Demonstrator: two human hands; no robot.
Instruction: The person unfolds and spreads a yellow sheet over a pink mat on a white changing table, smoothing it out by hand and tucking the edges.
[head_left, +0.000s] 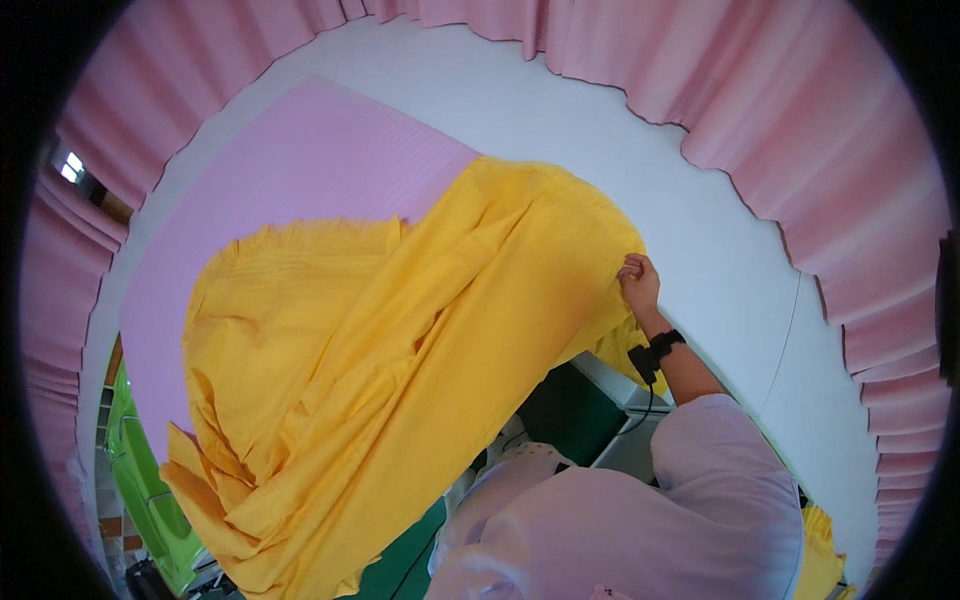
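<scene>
A large yellow cloth (480, 300) with frayed edges lies in long folds over a pink ribbed mat (322, 150) and the white tabletop (720, 247). Its lower part hangs past the near side of the table. My right hand (639, 279) has its fingers curled on the cloth's right edge, pinching it; a black band with a cable is round that wrist. My left hand is out of view; before me on that side, the cloth is bunched in loose folds at the lower left.
Pink curtains (795, 112) hang around the table's far sides. A bright green plastic object (146, 480) stands at the lower left. More yellow cloth (821, 555) shows at the lower right. Under the table edge is a grey metal part (626, 450) above a green floor.
</scene>
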